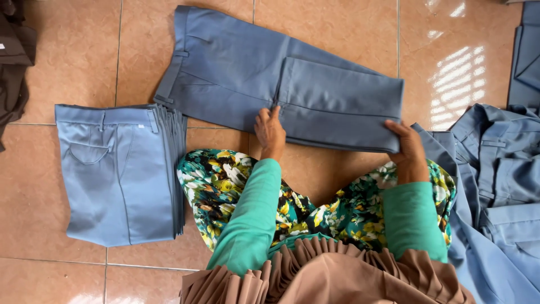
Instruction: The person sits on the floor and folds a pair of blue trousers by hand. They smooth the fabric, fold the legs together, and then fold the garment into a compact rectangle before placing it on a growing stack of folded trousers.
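Nearest, a floral skirt (225, 186) and green sleeves. The left hand (270, 130) presses flat, fingers close together, on the hem edge of the folded-back leg of the trousers (236, 73). The right hand (409, 151) pinches the fold at the trousers' right end. The smooth blue-grey trousers lie across the tan floor tiles (67, 50). A neat stack (121, 171) lies left, a loose heap (495, 186) right.

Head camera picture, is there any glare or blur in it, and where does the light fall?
Head view: window light makes a bright barred glare patch on the tiled floor at upper right; the folded trousers and both hands, left and right, look sharp and evenly lit, with only soft shadows.
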